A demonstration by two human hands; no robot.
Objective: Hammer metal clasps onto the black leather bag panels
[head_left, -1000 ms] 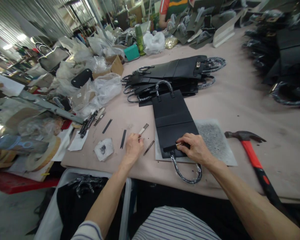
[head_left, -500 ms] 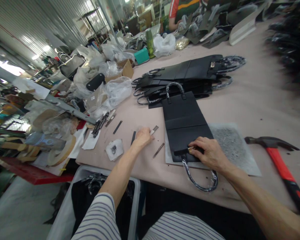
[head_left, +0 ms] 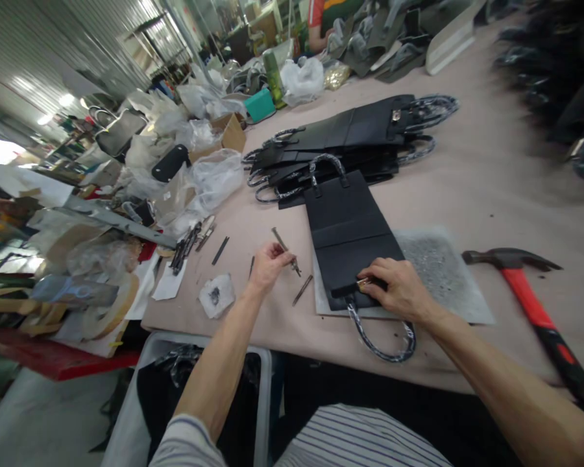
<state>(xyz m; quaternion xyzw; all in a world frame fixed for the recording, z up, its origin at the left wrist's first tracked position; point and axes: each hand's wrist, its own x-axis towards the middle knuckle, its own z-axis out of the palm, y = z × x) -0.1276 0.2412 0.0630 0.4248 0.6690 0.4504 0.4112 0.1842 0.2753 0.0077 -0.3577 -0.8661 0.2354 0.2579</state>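
My left hand (head_left: 267,264) pinches a thin metal strip (head_left: 285,248) and holds it tilted just above the table, left of a flat black bag piece (head_left: 350,233). My right hand (head_left: 398,288) is closed on the near end of that bag piece, fingers pressing a small gold fitting (head_left: 363,282) beside the wrapped handle loop (head_left: 379,337). The bag piece lies on a grey speckled pad (head_left: 438,272). Another thin strip (head_left: 302,290) lies on the table between my hands.
A red-handled hammer (head_left: 530,305) lies at the right. A stack of black bag pieces (head_left: 350,139) sits behind. Loose strips and tools (head_left: 189,240), plastic bags (head_left: 209,175) and clutter fill the left. A bin (head_left: 141,389) stands below the table edge. Another person (head_left: 331,16) sits far back.
My left hand has picked the metal strip up off the table and lifted it. My right hand stays on the bag's fitting. The view has shifted slightly.
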